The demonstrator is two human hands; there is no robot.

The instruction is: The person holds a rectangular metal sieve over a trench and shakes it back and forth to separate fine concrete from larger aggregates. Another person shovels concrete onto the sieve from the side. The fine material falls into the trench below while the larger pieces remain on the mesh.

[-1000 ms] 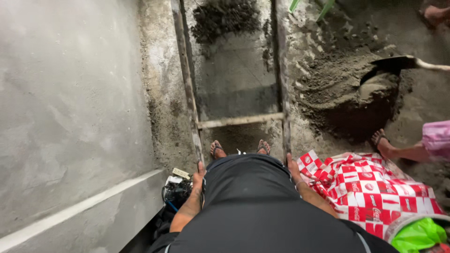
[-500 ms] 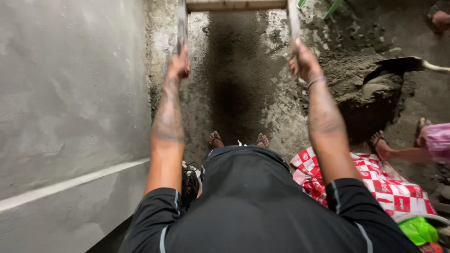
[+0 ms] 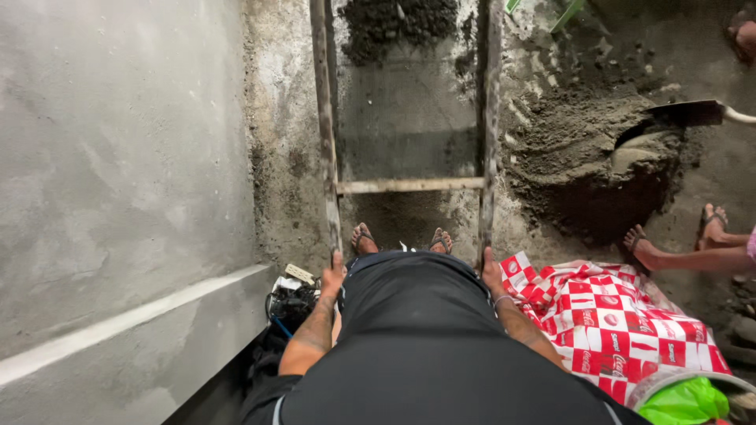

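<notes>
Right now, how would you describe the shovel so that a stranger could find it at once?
Start from the long wooden sieve frame that both hands hold, and look right to the dark heap of wet mortar. The shovel lies at the heap's upper right edge, near the picture's right border. Its flat dark blade and pale handle set it apart from the grey mix.

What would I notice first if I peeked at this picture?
Probably the long wooden sieve frame lying straight ahead on the ground, gripped low by the left hand and right hand. Next, the bright red-and-white checked cloth at lower right, and the dark grey mound of wet cement mix beyond it.
</notes>
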